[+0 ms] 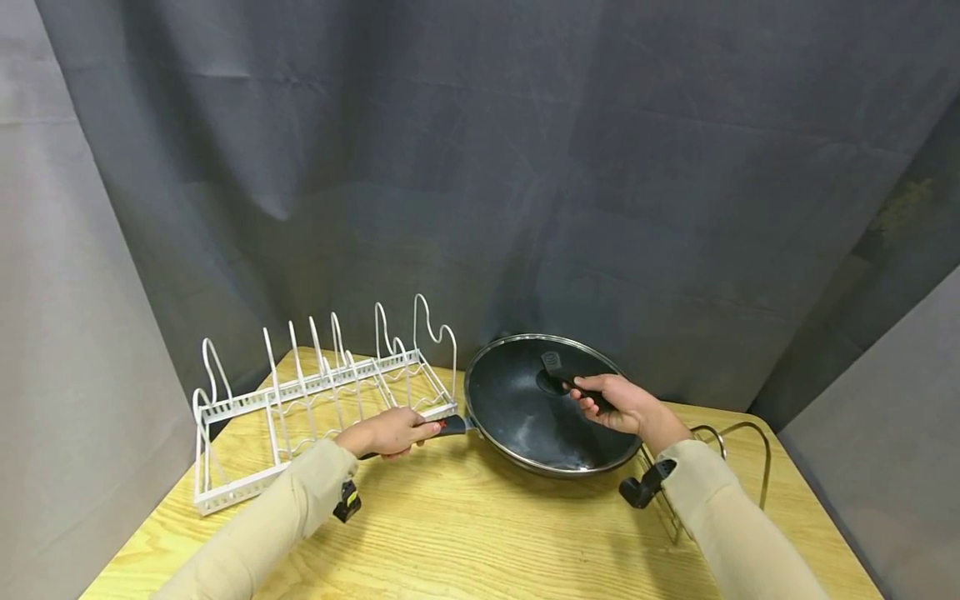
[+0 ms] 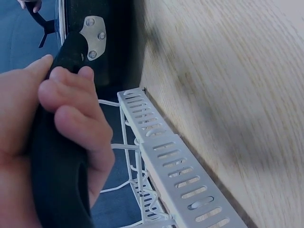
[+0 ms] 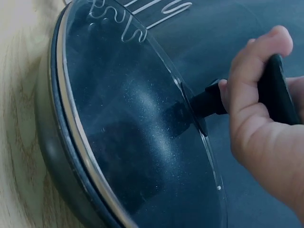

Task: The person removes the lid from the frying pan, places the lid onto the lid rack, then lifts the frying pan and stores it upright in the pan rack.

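A dark wok (image 1: 551,473) carries a glass lid (image 1: 525,417) with a metal rim, laid over its mouth. My left hand (image 1: 393,432) grips the wok's black long handle (image 1: 452,425), fingers curled round it; riveted bracket (image 2: 95,38) and handle show close up in the left wrist view. My right hand (image 1: 618,404) holds the black lid handle (image 1: 600,398), fingers wrapped about it. In the right wrist view the right hand (image 3: 266,95) is at the lid's knob, and the lid (image 3: 137,109) sits against the wok's rim.
A white wire rack (image 1: 247,492) with upright dividers stands on the wooden table (image 1: 465,550) at left, close beside the left hand. A bronze-coloured wire rack (image 1: 765,467) lies at right, partly behind the right forearm. Grey curtains (image 1: 480,167) hang behind the table.
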